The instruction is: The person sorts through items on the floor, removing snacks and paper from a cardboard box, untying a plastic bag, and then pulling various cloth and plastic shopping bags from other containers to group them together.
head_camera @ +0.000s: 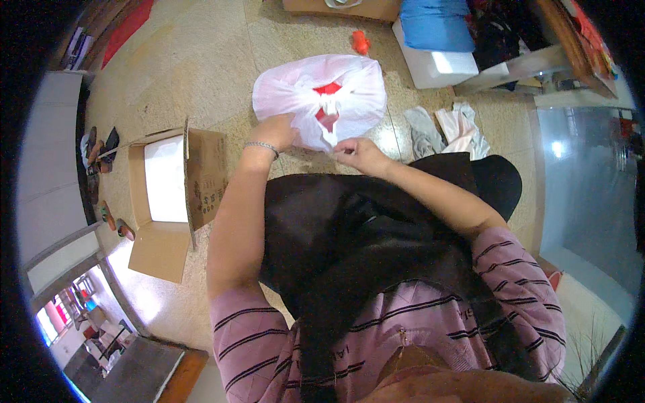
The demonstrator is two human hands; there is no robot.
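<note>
A full white plastic bag [282, 90] lies on the floor in front of me. Its top is gathered and knotted in the middle, and red material [327, 88] shows through gaps beside the knot. My right hand [363, 156] pinches a white strip at the bag's near edge between thumb and fingers. Against the bag's near left side rests my left hand [274, 133], a bracelet on its wrist. Its fingertips are partly hidden, so whether they grip the plastic is unclear. A black apron [322, 216] covers my lap, just below both hands.
To the left stands an open cardboard box [206, 171] with a white object [165, 179] inside. Crumpled cloths [448, 131] lie to the right. Beyond the bag are a small orange-red item [360, 42], a white foam box [438, 70] bearing a blue bundle [436, 25], and another carton [347, 11].
</note>
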